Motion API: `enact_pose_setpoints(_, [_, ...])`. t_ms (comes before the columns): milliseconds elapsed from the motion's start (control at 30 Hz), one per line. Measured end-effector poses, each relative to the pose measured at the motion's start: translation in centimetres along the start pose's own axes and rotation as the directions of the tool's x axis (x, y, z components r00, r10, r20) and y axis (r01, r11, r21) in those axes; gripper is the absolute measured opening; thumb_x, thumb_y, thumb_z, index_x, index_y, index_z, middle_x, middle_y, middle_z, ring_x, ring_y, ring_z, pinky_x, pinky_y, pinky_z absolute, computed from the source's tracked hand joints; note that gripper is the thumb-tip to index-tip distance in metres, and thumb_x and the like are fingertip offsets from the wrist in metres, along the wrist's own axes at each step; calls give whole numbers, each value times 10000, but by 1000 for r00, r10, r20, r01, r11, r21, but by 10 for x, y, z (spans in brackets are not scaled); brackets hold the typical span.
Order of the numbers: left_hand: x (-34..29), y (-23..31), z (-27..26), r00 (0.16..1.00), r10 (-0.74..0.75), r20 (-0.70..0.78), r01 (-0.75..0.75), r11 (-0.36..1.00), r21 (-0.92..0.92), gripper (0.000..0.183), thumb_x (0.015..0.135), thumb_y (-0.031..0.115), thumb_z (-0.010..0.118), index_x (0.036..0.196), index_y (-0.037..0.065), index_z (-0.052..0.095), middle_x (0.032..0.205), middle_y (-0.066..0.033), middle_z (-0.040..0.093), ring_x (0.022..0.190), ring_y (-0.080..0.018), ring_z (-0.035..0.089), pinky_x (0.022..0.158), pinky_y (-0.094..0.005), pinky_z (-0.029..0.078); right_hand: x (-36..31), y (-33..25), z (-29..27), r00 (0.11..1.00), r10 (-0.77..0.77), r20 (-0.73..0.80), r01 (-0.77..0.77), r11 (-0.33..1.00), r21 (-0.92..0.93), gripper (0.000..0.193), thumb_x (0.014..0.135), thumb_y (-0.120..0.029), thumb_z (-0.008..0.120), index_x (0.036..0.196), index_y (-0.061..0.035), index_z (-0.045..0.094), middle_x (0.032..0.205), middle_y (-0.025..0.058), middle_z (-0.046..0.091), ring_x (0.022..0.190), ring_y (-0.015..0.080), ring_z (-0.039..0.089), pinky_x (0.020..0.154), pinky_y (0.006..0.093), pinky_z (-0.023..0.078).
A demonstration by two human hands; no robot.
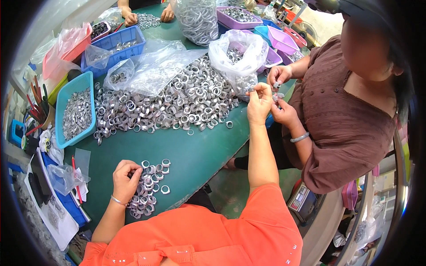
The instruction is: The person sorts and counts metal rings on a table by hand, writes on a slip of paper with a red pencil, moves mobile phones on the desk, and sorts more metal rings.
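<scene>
My left hand (125, 181) rests on the green table with its fingers curled in, beside a small pile of grey metal rings (148, 190). What those fingers hold, if anything, is hidden. Stretched out to the right, my right hand (260, 105) pinches thumb and finger together at the hands of a person in a brown top; a small grey bit shows at its fingertips, too small to name. That person holds small grey ring-like pieces (278, 95) in both hands. A large heap of grey rings (177, 102) covers the middle of the table.
Beyond the heap stand a clear bag of rings (198, 22) and a white plastic bag (238, 48). A turquoise basket (92, 113) and a blue basket (141, 40) sit left. Another person's hands (131, 19) work at the far edge. A scale (302, 199) is lower right.
</scene>
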State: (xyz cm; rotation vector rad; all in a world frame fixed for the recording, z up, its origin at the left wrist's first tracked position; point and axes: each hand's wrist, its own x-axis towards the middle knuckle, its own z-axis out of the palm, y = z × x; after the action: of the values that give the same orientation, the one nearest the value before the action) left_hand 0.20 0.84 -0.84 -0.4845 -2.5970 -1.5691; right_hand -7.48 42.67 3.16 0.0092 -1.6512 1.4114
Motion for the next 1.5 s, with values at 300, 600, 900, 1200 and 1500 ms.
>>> enact_pose_setpoints(300, [1, 3, -2, 1000, -18, 7, 18, 1000, -1, 42, 762, -25, 664, 793, -22, 636, 812, -72, 587, 657, -139, 561, 604, -243, 462, -8, 10, 8, 994, 2, -113, 9, 995, 101, 230, 841, 69, 606, 997, -33, 471, 899, 52, 594, 775, 93, 580, 662, 212, 498])
enact_pose_setpoints(600, [1, 1, 0, 1000, 7, 0, -7, 1000, 8, 36, 764, -24, 658, 790, -18, 633, 814, -59, 585, 652, -116, 539, 591, -225, 440, -18, 7, 17, 962, 193, -195, -165, 975, 150, 128, 868, 31, 590, 989, 4, 556, 911, 74, 638, 731, 147, 657, 578, 190, 490])
enact_pose_setpoints(900, [0, 0, 0, 1000, 4, 4, -4, 1000, 5, 35, 767, -21, 658, 792, -19, 633, 814, -59, 586, 661, -117, 539, 596, -225, 440, -25, -12, 30, 928, 346, -138, -254, 859, 444, 255, 833, 49, 629, 1058, -5, 522, 990, 98, 622, 803, 176, 637, 642, 268, 536])
enact_pose_setpoints(1200, [1, 2, 0, 1000, -22, -5, 22, 1000, -12, 41, 763, -25, 662, 799, -24, 641, 817, -68, 594, 655, -126, 562, 597, -230, 458, -30, -23, 37, 978, 160, -131, -108, 935, 337, 381, 765, 124, 666, 1072, 8, 472, 1039, 127, 594, 846, 151, 616, 683, 254, 547])
enact_pose_setpoints(1500, [0, 1, -1, 1000, -29, 1, 29, 999, -28, 40, 762, -30, 652, 796, -20, 635, 818, -59, 589, 666, -112, 543, 602, -221, 444, -31, -27, 38, 993, 53, -106, -21, 960, 279, 416, 760, 139, 658, 1099, -9, 468, 1055, 135, 601, 865, 144, 602, 736, 253, 534])
